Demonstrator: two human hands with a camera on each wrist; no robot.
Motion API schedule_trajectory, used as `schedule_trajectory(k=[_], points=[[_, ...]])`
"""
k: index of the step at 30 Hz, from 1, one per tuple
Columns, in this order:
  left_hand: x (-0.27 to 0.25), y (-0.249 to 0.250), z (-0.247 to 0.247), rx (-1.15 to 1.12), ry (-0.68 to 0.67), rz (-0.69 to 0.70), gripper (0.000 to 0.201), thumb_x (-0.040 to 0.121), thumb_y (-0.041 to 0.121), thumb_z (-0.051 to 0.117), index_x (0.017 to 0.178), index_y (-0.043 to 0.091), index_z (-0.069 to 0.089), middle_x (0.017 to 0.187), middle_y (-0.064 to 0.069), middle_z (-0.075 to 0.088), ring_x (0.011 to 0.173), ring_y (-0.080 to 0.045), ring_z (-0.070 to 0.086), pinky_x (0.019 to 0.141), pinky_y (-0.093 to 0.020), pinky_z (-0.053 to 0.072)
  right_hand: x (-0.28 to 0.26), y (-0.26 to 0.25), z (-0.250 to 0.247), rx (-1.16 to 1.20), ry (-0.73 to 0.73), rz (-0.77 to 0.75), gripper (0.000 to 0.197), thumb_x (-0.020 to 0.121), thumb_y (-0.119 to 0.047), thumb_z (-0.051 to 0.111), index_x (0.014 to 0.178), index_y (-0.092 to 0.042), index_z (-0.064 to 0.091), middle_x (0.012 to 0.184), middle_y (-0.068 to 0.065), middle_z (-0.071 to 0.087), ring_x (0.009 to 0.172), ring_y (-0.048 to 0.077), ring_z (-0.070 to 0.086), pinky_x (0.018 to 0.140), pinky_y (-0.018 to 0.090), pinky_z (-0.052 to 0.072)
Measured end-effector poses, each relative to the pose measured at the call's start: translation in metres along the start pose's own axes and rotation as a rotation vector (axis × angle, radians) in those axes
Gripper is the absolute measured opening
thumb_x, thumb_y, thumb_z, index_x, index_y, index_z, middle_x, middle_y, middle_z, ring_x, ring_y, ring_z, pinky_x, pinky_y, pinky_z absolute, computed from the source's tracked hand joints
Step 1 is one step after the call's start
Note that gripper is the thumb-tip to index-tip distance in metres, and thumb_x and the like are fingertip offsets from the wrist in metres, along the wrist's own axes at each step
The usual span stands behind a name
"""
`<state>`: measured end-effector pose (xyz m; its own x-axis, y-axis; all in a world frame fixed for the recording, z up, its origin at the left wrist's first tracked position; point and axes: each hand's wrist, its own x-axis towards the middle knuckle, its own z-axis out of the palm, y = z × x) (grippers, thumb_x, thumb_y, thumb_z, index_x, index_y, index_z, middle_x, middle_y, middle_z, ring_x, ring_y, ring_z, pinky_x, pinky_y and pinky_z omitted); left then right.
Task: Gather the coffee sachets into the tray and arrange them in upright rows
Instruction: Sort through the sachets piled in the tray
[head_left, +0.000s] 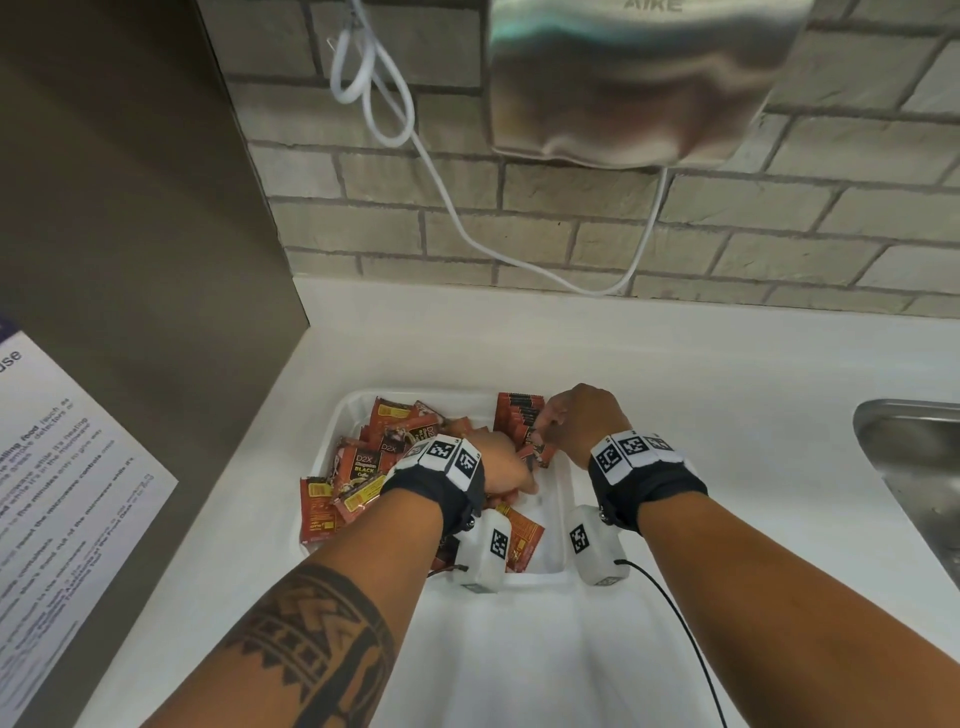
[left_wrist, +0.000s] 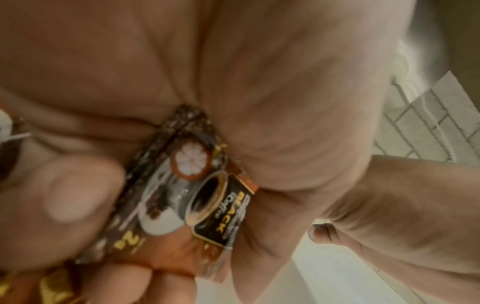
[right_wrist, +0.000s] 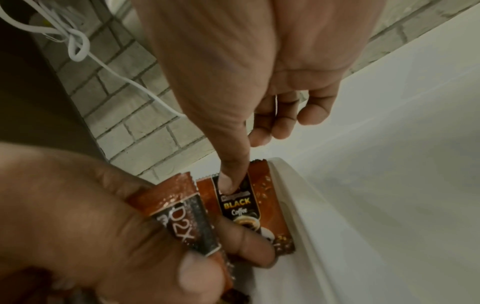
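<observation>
Carefully now: slide the red-and-black foil coffee sachets (left_wrist: 197, 197), pinched in the left hand (head_left: 501, 462), flat against the upright row (head_left: 519, 415) at the far right of the white plastic tray (head_left: 347, 410) (edges level, no leaning). The right hand (head_left: 582, 421) grips nothing; its straight thumb (right_wrist: 230, 181) presses the row's front sachet, just beside the held ones.

The tray (head_left: 347, 406) sat on the countertop (head_left: 675, 384). In it, loose coffee sachets (head_left: 374, 460) lay heaped at 9 o'clock and an upright row of sachets (head_left: 519, 415) stood at 1. Outside it were the sink (head_left: 914, 467) at 3, the hand dryer (head_left: 623, 78) at 12 and a printed notice (head_left: 62, 467) at 9.
</observation>
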<state>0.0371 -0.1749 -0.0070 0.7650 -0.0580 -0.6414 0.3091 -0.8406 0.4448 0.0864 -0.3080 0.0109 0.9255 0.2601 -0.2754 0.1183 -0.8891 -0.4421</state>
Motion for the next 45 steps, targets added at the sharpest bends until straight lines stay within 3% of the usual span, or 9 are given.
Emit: schedule_trajectory(k=[3, 8, 18, 24, 28, 30, 33, 38, 45], points=[[0.003, 0.000, 0.001, -0.019, 0.005, -0.009, 0.031, 0.091, 0.037, 0.066, 0.093, 0.006, 0.074, 0.078, -0.004, 0.070, 0.065, -0.020, 0.059, 0.057, -0.024, 0.045, 0.001, 0.001, -0.001, 0.051, -0.002, 0.008, 0.018, 0.080, -0.019, 0.077, 0.071, -0.031, 0.066, 0.080, -0.006, 0.068, 0.076, 0.011, 0.064, 0.065, 0.024, 0.051], [0.004, 0.000, 0.002, -0.006, 0.030, -0.011, 0.028, 0.093, 0.036, 0.065, 0.084, 0.010, 0.069, 0.071, -0.002, 0.066, 0.054, -0.017, 0.054, 0.051, -0.021, 0.042, 0.001, 0.002, -0.001, 0.105, 0.022, -0.013, 0.021, 0.076, -0.018, 0.080, 0.073, -0.029, 0.063, 0.077, -0.009, 0.064, 0.071, 0.009, 0.061, 0.059, 0.022, 0.047], [0.004, 0.001, 0.000, 0.034, 0.015, 0.005, 0.032, 0.096, 0.038, 0.063, 0.077, 0.011, 0.065, 0.060, 0.002, 0.059, 0.049, -0.013, 0.051, 0.048, -0.021, 0.040, 0.002, 0.009, 0.003, 0.134, 0.032, -0.032, 0.019, 0.075, -0.018, 0.081, 0.074, -0.028, 0.064, 0.081, -0.010, 0.065, 0.075, 0.010, 0.062, 0.070, 0.028, 0.055], [0.003, 0.000, 0.000, 0.074, 0.015, 0.015, 0.033, 0.094, 0.038, 0.064, 0.073, 0.013, 0.064, 0.061, 0.001, 0.061, 0.050, -0.014, 0.053, 0.050, -0.021, 0.042, -0.001, 0.011, 0.002, 0.151, 0.052, -0.056, 0.015, 0.077, -0.018, 0.080, 0.078, -0.026, 0.067, 0.081, -0.015, 0.060, 0.076, 0.005, 0.058, 0.063, 0.021, 0.047], [0.004, -0.001, 0.001, 0.091, 0.017, 0.020, 0.033, 0.093, 0.039, 0.065, 0.070, 0.015, 0.061, 0.070, 0.000, 0.063, 0.062, -0.017, 0.056, 0.058, -0.025, 0.043, -0.003, 0.011, 0.000, 0.137, 0.060, -0.067, 0.020, 0.079, -0.018, 0.079, 0.074, -0.031, 0.063, 0.078, -0.017, 0.059, 0.071, -0.001, 0.054, 0.057, 0.017, 0.040], [0.004, -0.001, 0.001, 0.075, 0.014, 0.019, 0.033, 0.092, 0.040, 0.065, 0.070, 0.016, 0.062, 0.072, -0.001, 0.064, 0.065, -0.018, 0.058, 0.061, -0.026, 0.045, -0.003, 0.011, 0.000, 0.135, 0.062, -0.059, 0.021, 0.079, -0.018, 0.079, 0.073, -0.031, 0.063, 0.078, -0.016, 0.060, 0.071, 0.001, 0.055, 0.059, 0.018, 0.043], [0.004, -0.001, 0.002, 0.048, 0.039, 0.013, 0.031, 0.092, 0.040, 0.067, 0.073, 0.016, 0.063, 0.071, 0.001, 0.064, 0.067, -0.018, 0.059, 0.064, -0.026, 0.047, -0.003, 0.011, 0.002, 0.125, 0.061, -0.044, 0.023, 0.081, -0.014, 0.076, 0.071, -0.031, 0.064, 0.083, -0.012, 0.066, 0.080, 0.009, 0.063, 0.072, 0.025, 0.054], [0.002, -0.001, 0.004, -0.014, 0.026, -0.015, 0.031, 0.093, 0.041, 0.066, 0.079, 0.013, 0.068, 0.069, -0.001, 0.067, 0.058, -0.017, 0.058, 0.055, -0.025, 0.048, -0.002, 0.007, 0.002, 0.111, 0.055, -0.025, 0.026, 0.083, -0.009, 0.069, 0.068, -0.030, 0.063, 0.084, -0.008, 0.072, 0.084, 0.013, 0.068, 0.082, 0.033, 0.058], [-0.002, 0.002, 0.004, -0.041, 0.044, -0.017, 0.029, 0.095, 0.037, 0.065, 0.082, 0.011, 0.066, 0.063, 0.002, 0.063, 0.049, -0.013, 0.054, 0.049, -0.021, 0.043, -0.004, 0.010, 0.003, 0.135, 0.064, -0.030, 0.027, 0.081, -0.011, 0.073, 0.067, -0.031, 0.063, 0.077, -0.013, 0.065, 0.073, 0.007, 0.061, 0.070, 0.025, 0.053]])
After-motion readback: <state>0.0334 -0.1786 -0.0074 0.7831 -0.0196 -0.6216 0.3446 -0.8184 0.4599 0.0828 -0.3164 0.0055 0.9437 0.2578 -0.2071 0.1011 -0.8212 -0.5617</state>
